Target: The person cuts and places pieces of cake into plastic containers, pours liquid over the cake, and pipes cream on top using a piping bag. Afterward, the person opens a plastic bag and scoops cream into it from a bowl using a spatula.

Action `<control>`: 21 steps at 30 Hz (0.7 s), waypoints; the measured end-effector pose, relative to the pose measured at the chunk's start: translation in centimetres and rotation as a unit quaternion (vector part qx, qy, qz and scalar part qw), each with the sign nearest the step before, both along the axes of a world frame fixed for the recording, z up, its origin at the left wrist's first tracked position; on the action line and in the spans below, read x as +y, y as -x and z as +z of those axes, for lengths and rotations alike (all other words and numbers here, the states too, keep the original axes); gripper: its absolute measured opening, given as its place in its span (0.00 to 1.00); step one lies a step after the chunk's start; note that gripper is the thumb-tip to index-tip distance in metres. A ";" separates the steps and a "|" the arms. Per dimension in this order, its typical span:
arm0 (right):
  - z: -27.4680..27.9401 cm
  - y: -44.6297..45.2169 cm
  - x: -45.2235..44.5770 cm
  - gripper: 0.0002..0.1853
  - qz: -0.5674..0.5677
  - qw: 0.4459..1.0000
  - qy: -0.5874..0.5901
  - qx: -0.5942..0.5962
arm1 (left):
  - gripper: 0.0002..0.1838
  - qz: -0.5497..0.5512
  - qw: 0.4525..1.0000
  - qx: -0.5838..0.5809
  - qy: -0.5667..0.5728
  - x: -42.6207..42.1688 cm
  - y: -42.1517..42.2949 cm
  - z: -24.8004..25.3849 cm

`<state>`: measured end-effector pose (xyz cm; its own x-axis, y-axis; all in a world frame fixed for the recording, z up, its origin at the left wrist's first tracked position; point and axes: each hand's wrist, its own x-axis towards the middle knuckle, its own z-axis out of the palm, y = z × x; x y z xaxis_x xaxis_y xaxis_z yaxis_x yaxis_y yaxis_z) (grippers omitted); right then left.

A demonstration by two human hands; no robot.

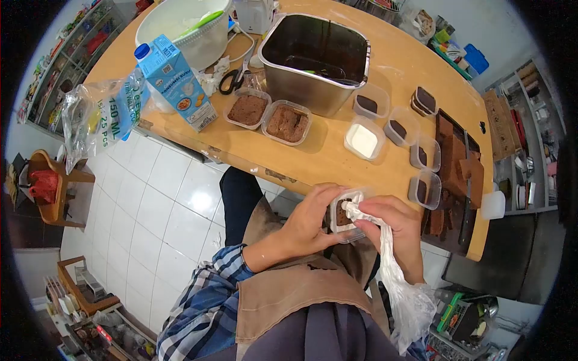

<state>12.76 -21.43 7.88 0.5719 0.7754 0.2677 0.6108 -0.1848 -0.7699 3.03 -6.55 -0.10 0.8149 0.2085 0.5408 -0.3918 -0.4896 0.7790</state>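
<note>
My left hand (310,225) is closed around the side of a small clear plastic cup (350,233) near the table's front edge. Brown cake and white cream show inside the cup. From the right, my right hand (394,225) pinches the narrow end of a piping bag (392,271) filled with white cream. The bag's tip sits over the cup's opening, and its loose end hangs down past my wrist. Beyond my hands stands a cup topped with white cream (363,141).
Cups with dark cake (398,128) stand at the right, beside a tray of cut brown cake (451,174) with a knife (466,213). Behind are a metal container (310,90), two brown-filled cups (288,123), a milk carton (176,84), scissors (232,81) and a white basin (183,33).
</note>
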 end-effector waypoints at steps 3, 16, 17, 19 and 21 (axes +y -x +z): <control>-0.3 -0.1 -0.3 0.15 -0.003 1.000 0.004 -0.001 | 0.42 -0.002 1.000 -0.001 -0.003 0.0 0.0 0.0; -0.9 -0.1 0.2 0.14 0.026 0.999 -0.040 0.000 | 0.42 0.005 1.000 0.021 0.020 -0.2 0.0 -0.4; -1.2 -0.1 0.1 0.13 0.027 0.999 -0.041 0.009 | 0.42 0.007 1.000 0.023 0.017 -0.2 0.0 -0.3; -1.6 0.0 -0.1 0.12 0.030 0.998 -0.041 0.028 | 0.42 0.011 0.999 0.028 0.011 -0.1 0.1 -0.1; -1.1 0.1 -0.2 0.13 0.032 0.998 -0.013 0.050 | 0.42 0.015 0.999 0.026 0.014 -0.1 0.1 -0.1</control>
<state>12.70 -21.67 6.76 0.5457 0.8053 0.2318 0.5404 -0.1268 -0.8318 2.92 -6.70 -0.25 0.8352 0.2476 0.4910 -0.3360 -0.4771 0.8121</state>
